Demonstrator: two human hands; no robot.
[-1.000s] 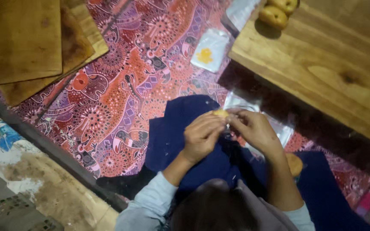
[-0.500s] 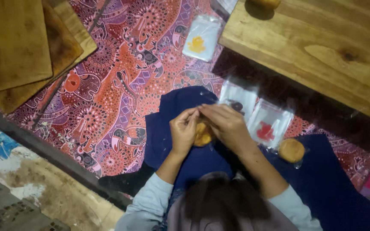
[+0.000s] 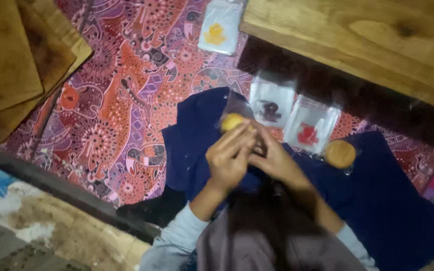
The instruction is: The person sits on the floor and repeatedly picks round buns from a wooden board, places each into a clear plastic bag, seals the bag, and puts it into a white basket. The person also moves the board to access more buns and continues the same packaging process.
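Pinching yellow cake [image 3: 232,121], left fingers [image 3: 237,143], fingertips

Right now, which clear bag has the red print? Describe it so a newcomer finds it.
Start at the wooden table top right. Just below its edge, two clear bags lie side by side on the dark cloth. The red-print bag is the right one, beside a round cake; its neighbour's print is dark.

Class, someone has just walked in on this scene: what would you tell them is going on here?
A person seated on a patterned mat holds a round yellow pastry with a clear plastic bag around or beside it, using both the left hand and the right hand over a dark blue cloth. Two small clear bags with printed marks and another round pastry lie nearby. A low wooden table stands just beyond them.
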